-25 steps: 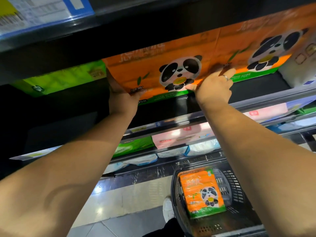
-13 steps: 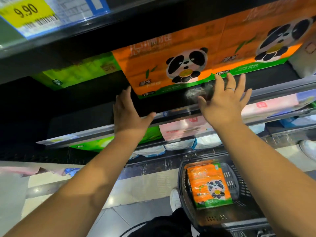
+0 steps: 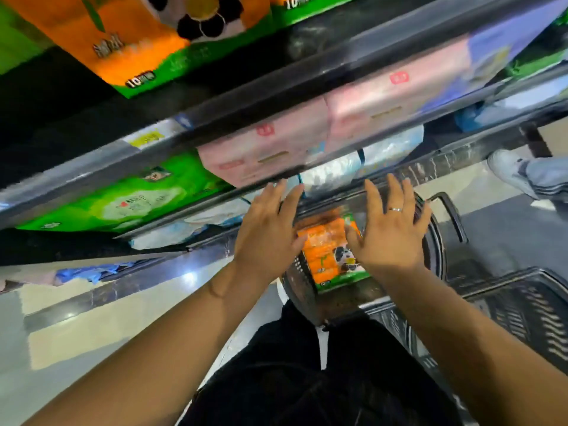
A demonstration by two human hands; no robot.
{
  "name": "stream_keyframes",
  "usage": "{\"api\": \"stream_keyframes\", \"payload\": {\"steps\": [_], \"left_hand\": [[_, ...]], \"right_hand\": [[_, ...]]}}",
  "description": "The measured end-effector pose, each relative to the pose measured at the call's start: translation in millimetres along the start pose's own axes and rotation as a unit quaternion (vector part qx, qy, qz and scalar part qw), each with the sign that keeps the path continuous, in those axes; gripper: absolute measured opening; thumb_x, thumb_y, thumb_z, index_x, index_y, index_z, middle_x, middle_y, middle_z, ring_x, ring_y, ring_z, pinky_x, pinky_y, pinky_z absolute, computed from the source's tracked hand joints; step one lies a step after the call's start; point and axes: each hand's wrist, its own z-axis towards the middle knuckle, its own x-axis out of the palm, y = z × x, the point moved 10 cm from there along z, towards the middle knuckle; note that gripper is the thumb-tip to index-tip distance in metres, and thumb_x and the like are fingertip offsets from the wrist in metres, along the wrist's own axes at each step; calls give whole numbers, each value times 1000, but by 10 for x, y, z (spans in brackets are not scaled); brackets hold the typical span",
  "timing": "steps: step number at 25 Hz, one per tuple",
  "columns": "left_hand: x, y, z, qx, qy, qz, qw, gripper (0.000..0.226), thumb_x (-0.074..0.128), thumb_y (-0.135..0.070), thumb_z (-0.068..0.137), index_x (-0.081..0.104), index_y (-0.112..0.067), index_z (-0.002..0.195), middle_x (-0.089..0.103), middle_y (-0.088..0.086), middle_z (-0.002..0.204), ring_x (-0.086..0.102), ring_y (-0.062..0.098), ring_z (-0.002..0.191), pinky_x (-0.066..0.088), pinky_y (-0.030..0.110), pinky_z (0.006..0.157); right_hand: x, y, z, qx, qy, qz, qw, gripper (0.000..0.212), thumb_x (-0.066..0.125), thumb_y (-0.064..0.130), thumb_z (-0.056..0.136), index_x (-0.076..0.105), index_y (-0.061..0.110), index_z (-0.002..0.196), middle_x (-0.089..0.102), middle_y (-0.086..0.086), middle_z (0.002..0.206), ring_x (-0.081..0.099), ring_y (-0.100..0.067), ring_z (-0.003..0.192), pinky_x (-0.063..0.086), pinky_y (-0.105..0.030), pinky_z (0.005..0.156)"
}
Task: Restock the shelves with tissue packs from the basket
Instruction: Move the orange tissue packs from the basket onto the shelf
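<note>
We are holding our left hand (image 3: pixel 267 238) and our right hand (image 3: pixel 390 235) side by side over the basket (image 3: pixel 299 281), palms down, fingers straight and spread, and neither is grasping anything. A ring (image 3: pixel 395 209) is showing on one finger of the right hand. Between the two hands we are looking at the tissue pack (image 3: pixel 325 256) lying flat in the basket: it is a block wrapped in bright orange film, printed with a black-and-white panda face toward its lower right, and ending in a green band along its bottom edge with a small dark label reading "10". Both thumbs are overlapping its side edges in the head view, and we cannot tell whether they are touching it. The basket is dark, with perforated walls, and its handle (image 3: pixel 451 213) is sticking out to the right. Above, on the top shelf, a shelved pack (image 3: pixel 123 35) is showing the same orange film, panda and green band. Pink packs (image 3: pixel 276 149) and a green pack (image 3: pixel 138 198) are sitting on the shelf below it. A second basket (image 3: pixel 522 309) is standing just right of the first, and another person's shoe (image 3: pixel 507 170) is showing at the far right.
</note>
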Motion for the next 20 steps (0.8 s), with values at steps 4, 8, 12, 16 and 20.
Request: {"api": "stream_keyframes", "payload": {"steps": [4,8,12,16,20], "left_hand": [[1102,-193,28,-8,132,17,991,92,69,-42,83,17,-16,154,18,16,159,17,35,146,18,45,119],[2275,-225,133,-49,208,-6,977,93,65,-47,87,5,-22,155,9,12,161,9,31,148,14,42,120],[3276,180,257,-139,235,-25,962,93,69,-46,84,12,-22,153,21,13,157,20,31,145,22,42,118],[4330,680,194,-264,272,-97,920,92,74,-46,79,20,-23,151,37,13,146,39,34,133,37,45,108],[5225,1004,99,-358,271,-184,875,96,76,-46,77,20,-22,151,40,11,146,43,31,132,40,38,105]], "right_hand": [[803,-626,-175,64,107,31,992,85,53,55,87,10,24,154,-1,-9,162,-6,-29,148,0,-57,115],[1791,-1150,-234,104,193,33,975,85,49,58,89,0,27,152,-8,-5,161,-10,-27,148,-1,-55,117],[2717,-1500,-92,123,249,44,960,90,51,59,89,-3,26,153,-8,-8,161,-9,-29,148,0,-55,116],[3714,-1753,111,140,274,44,950,96,54,63,84,-2,24,153,-3,-14,160,-2,-32,147,5,-55,117],[4574,-1855,299,151,291,79,941,101,61,62,79,4,22,152,5,-16,158,9,-37,145,17,-55,115]]}}
